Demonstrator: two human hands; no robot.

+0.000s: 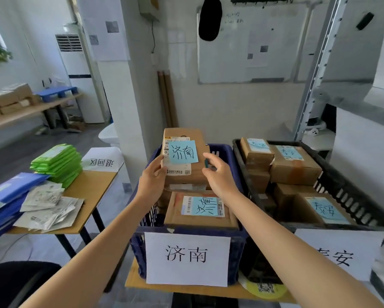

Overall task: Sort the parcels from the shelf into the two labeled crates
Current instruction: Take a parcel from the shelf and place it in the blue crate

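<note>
Here, a cardboard parcel bearing a blue note marked 济南 is gripped at its left edge by the left hand, with the thumb laid on the front face and the fingers hidden behind. The parcel is held upright over the far part of the blue crate, which is fronted by a white label reading 济南. The right hand is seen just beside the parcel's right edge, fingers loosely spread; whether contact is made cannot be told. A second parcel lies flat in the same crate. Further parcels are stacked in the black crate to the right.
</note>
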